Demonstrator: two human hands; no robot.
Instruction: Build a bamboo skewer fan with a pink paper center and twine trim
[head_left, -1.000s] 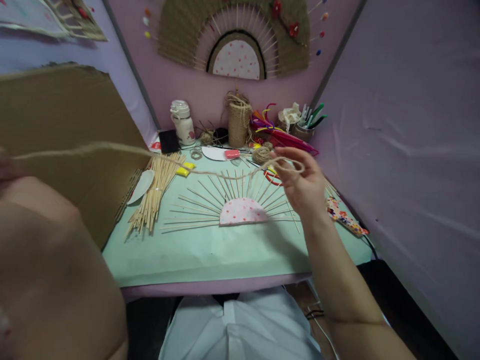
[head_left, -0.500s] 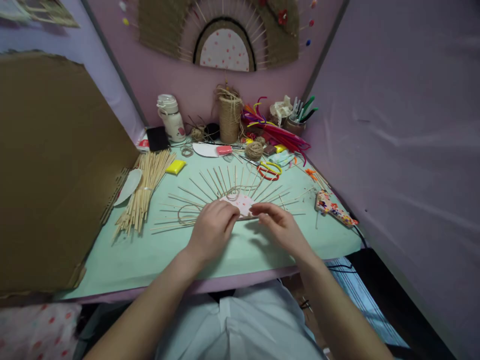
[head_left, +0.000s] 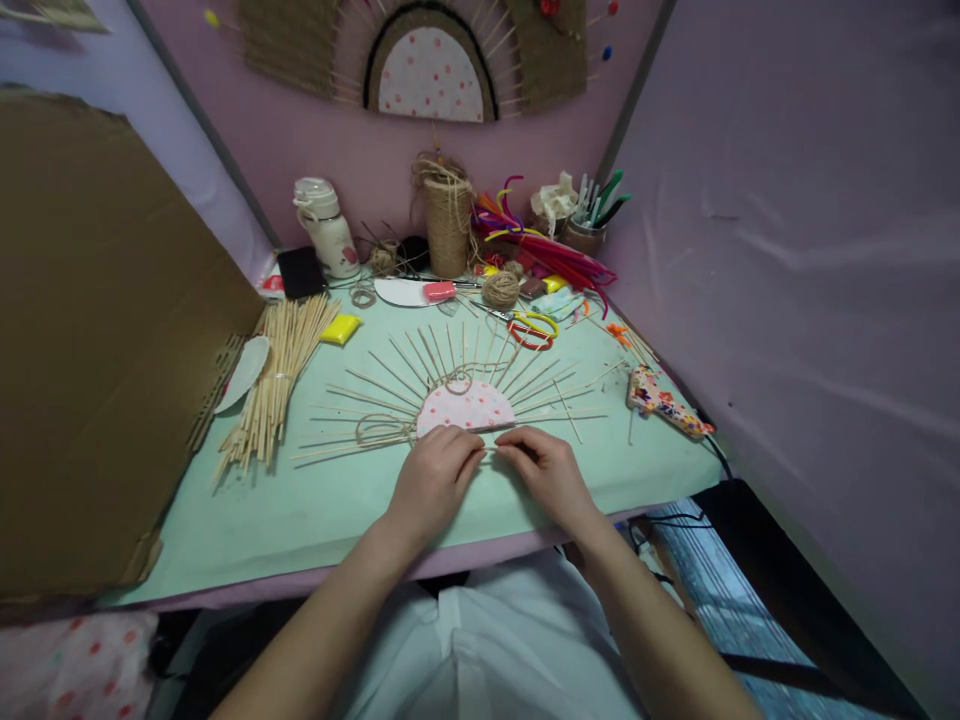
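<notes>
Between my two hands, just in front of a half-round white piece with pink dots (head_left: pixel 465 405), runs a short, thin, pale strand (head_left: pixel 489 449). My left hand (head_left: pixel 437 475) pinches it from one side, and my right hand (head_left: pixel 546 470) pinches it from the other. Whether it is twine or a sliver of stick I cannot make out. Thin wooden sticks (head_left: pixel 394 375) fan out from the curved edge of the dotted piece. Loops of twine (head_left: pixel 381 428) lie over the sticks at the left, with another loop by the top of the half-round piece.
A bundle of sticks (head_left: pixel 274 390) and a yellow packet (head_left: pixel 341 329) lie left, beside a standing cardboard sheet (head_left: pixel 105 340). Behind are scissors (head_left: pixel 531 330), a twine ball (head_left: pixel 500 290), a twine spool (head_left: pixel 448 230) and a bottle (head_left: pixel 328 230). A patterned glue gun (head_left: pixel 664 400) lies right.
My hands have drawn back from the dotted piece towards the table's front edge, uncovering more of it. The fingertips have come closer together, with a thin strand between them. The view has shifted slightly.
</notes>
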